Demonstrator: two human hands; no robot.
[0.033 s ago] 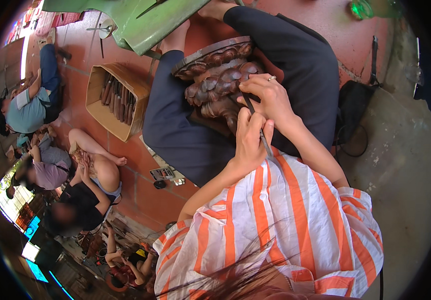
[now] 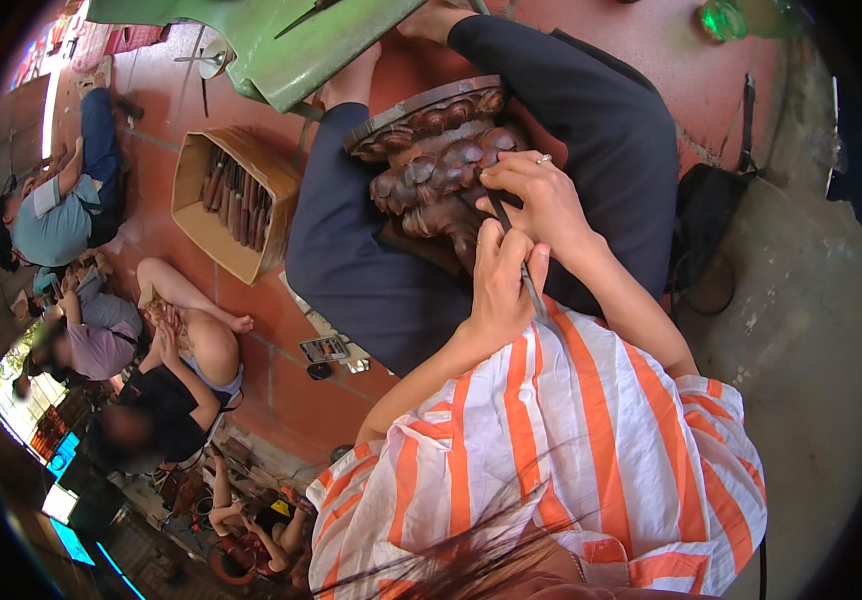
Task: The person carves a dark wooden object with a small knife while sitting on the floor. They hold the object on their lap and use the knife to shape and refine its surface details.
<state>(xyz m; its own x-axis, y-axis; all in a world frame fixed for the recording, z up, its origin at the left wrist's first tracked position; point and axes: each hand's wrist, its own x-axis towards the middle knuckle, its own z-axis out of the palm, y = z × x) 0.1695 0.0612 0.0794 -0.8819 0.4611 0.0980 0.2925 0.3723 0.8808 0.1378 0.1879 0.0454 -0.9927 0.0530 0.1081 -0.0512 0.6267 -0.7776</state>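
A dark brown carved wooden piece [image 2: 431, 180], with rounded scalloped lobes and a flat broad end, rests between my legs. My left hand [image 2: 504, 268] is closed around a slender dark tool [image 2: 528, 280] that slants from the carving down toward my shirt. Farther up, my right hand [image 2: 539, 195], with a ring on one finger, bends its fingers around the tool's upper end, against the carving's right side. The tool's working tip is hidden by the fingers and the wood, so its exact kind cannot be made out.
Left of my leg stands a cardboard box [image 2: 183, 205] of wooden-handled tools [image 2: 238, 200]. A green plastic stool [image 2: 296, 50] is ahead, with a dark pointed tool on it. A phone [image 2: 323, 348] lies on the tiled floor. Several people sit at far left; a black bag [image 2: 706, 215] lies right.
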